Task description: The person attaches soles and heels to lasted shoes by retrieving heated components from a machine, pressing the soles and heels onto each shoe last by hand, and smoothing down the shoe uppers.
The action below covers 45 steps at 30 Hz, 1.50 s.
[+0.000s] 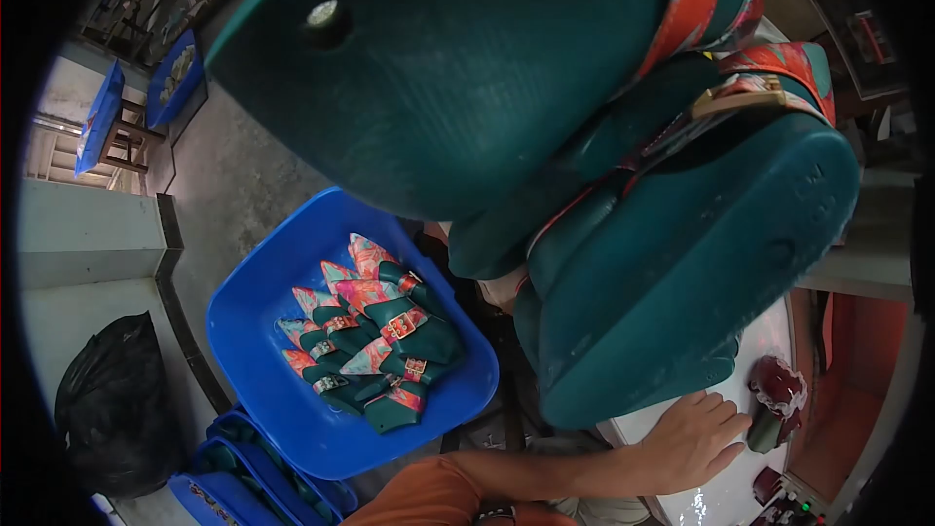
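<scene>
Large in front of the camera are green shoe lasts [682, 263] with orange patterned straps and a gold buckle [740, 97]. A small skin-coloured patch [502, 290] shows behind them; it may be part of my right hand, whose fingers are hidden. Below the lasts, my left hand [690, 443] stretches over the white tabletop [701, 502], fingers extended and holding nothing visible. Near its fingertips lie a dark red object [779, 385] and a dull green one [767, 432]. The blue tub [239, 331] holds several strapped lasts [380, 341] with pointed, patterned toes and buckles.
More blue tubs [253, 477] with green lasts stand at the lower left. A black plastic bag [122, 409] leans by the wall. Farther back, a blue tray [175, 78] and a wooden stool [127, 136] stand on the concrete floor [234, 156].
</scene>
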### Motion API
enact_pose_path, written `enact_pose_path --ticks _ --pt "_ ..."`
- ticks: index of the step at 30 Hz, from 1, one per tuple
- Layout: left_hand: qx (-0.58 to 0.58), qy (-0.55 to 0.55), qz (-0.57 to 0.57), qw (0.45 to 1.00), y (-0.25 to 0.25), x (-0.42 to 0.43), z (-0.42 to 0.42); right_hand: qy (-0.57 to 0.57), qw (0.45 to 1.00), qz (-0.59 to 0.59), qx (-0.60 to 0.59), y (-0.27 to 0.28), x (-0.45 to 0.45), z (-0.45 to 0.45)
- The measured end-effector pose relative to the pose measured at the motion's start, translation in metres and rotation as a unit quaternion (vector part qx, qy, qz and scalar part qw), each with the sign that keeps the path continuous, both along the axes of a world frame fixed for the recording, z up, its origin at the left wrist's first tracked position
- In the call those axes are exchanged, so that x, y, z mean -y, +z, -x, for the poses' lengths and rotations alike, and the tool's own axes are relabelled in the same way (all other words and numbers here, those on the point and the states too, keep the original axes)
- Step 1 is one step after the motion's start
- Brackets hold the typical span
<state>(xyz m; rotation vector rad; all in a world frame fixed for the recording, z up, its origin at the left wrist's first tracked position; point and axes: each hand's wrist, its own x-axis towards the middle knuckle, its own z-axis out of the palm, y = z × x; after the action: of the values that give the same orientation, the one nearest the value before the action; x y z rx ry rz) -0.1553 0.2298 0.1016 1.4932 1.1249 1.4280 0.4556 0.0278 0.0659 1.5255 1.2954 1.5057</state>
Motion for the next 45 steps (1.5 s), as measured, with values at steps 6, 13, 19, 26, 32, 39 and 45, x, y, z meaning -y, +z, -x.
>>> enact_pose_path --ticks 6,13,19,26,32,39,45 --pt "-0.038 0.012 -0.002 0.999 0.006 -0.006 0.003 -0.153 0.988 -0.027 0.018 -0.009 -0.009 0.022" --pt "-0.077 0.025 0.002 0.997 0.008 -0.008 -0.007 -0.127 0.909 0.045 0.394 -0.027 0.024 -0.053" --pt "-0.145 0.029 0.007 0.989 0.006 -0.008 -0.014 -0.002 0.652 -0.207 -0.729 0.014 -0.028 0.065" --pt "-0.018 -0.183 0.096 0.978 -0.008 -0.025 0.019 0.054 0.627 -0.241 -0.739 0.0 -0.016 0.034" --pt "-0.113 -0.185 0.072 0.974 0.001 -0.02 0.019 0.062 0.507 -0.305 -0.804 0.019 -0.025 0.072" --pt "-0.041 -0.185 0.07 0.979 -0.003 -0.021 0.016 0.096 0.489 -0.313 -0.809 0.008 -0.019 0.059" --pt "-0.024 -0.217 0.087 0.972 -0.004 -0.024 0.021 0.087 0.502 -0.304 -0.805 0.012 -0.018 0.061"
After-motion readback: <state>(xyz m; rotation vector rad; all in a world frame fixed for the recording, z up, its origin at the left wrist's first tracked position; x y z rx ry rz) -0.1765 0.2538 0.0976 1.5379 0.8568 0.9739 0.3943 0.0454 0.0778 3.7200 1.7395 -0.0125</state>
